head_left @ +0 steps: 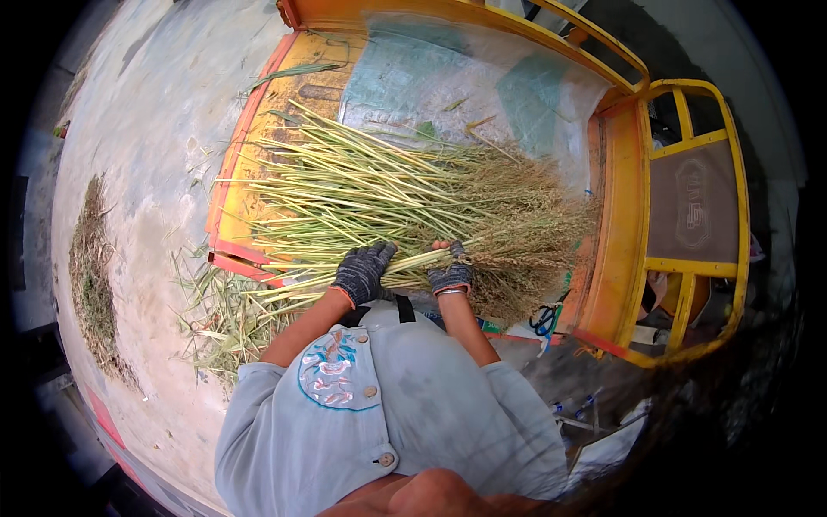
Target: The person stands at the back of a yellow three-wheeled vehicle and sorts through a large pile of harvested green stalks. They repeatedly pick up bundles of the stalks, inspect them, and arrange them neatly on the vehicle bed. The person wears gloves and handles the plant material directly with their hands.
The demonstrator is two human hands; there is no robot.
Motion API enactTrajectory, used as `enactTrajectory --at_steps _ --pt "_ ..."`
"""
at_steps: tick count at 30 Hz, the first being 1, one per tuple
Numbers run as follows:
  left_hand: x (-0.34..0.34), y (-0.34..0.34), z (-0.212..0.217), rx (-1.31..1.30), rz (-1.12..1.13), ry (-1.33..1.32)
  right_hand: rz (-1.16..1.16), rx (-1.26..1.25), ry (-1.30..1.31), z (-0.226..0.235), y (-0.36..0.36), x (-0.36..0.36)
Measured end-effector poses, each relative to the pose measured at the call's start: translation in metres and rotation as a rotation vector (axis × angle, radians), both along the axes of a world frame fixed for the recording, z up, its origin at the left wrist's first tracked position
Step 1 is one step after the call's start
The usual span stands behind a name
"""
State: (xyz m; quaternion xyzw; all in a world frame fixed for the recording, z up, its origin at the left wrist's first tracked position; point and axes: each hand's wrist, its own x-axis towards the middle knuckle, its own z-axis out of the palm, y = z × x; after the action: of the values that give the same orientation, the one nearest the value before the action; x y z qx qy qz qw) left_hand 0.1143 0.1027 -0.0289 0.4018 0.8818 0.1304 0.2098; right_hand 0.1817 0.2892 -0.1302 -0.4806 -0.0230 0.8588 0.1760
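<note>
A heap of long green-yellow stalks (345,194) lies across a yellow truck bed, their bushy brown seed heads (534,220) pointing right. My left hand (363,270), in a dark grey knit glove, is closed over the stalks at the near edge of the heap. Just right of it, my right hand (451,270), gloved alike, grips the same near bunch of stalks close below the seed heads. Fingertips of the right hand show bare. Part of the bunch is hidden beneath both hands.
A pale plastic sheet (448,82) lines the far part of the yellow bed (247,220). A yellow metal frame (735,172) with a brown panel rises at the right. Leaf litter (233,323) lies at the left, and a strip of dry plant debris (93,276) farther out on the concrete.
</note>
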Motion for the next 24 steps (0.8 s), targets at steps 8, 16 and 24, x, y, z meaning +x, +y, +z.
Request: enactTrajectory --at_steps 8,16,24 --pt "-0.031 0.036 -0.080 -0.290 -0.026 -0.084 0.303 -0.192 -0.258 -0.021 0.003 0.020" --pt "-0.119 0.060 -0.048 -0.336 -0.023 0.009 0.482 0.032 -0.167 -0.016 -0.007 0.030" --pt "-0.180 0.107 -0.100 -0.334 -0.234 0.107 0.542 -0.146 -0.322 -0.093 -0.036 0.078"
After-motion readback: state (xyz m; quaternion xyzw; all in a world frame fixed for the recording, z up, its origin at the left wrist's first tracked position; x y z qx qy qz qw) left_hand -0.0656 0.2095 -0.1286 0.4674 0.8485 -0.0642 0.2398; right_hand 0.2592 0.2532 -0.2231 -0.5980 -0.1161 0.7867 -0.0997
